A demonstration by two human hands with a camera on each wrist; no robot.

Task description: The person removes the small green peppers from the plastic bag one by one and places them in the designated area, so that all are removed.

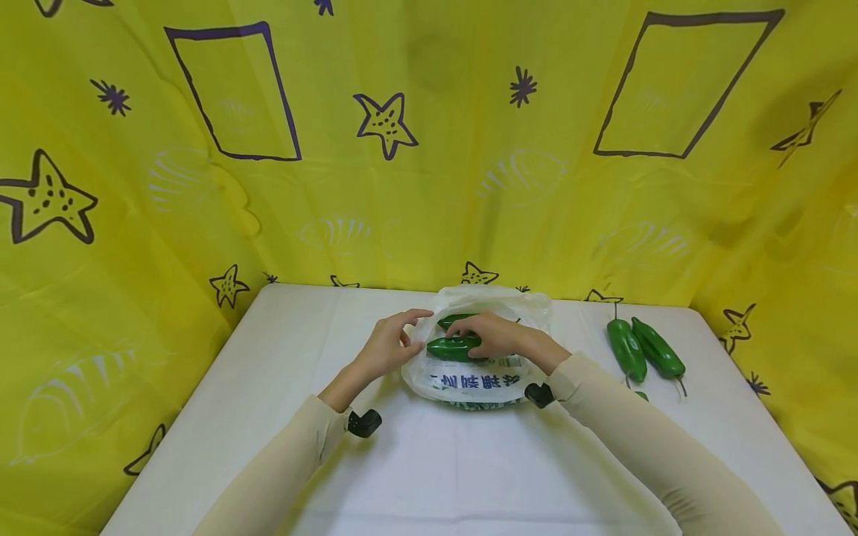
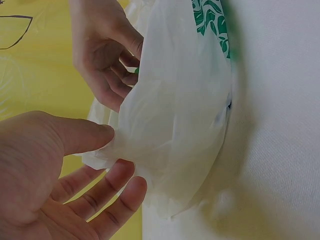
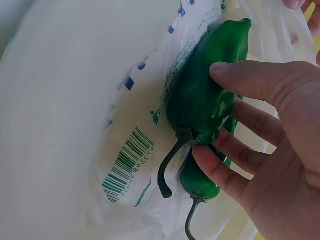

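A white translucent plastic bag [image 1: 418, 376] with blue and green print lies with its mouth spread open. Inside it are two glossy green peppers, side by side in the right wrist view: the nearer pepper [image 3: 202, 85] and another pepper [image 3: 200, 177] partly beneath it. My right hand [image 1: 494, 335] reaches into the bag and grips the nearer pepper, thumb on top and fingers along its far side. At the bag's left edge, my left hand [image 1: 387, 346] holds the thin plastic between thumb and fingers [image 2: 107, 192].
To the right on the white table [image 1: 221, 447] lie two more green peppers, one pepper [image 1: 626, 350] beside another pepper [image 1: 657, 348]. A small green piece [image 1: 641, 395] shows past the right sleeve. A yellow patterned curtain [image 1: 429, 201] surrounds the table's back and sides.
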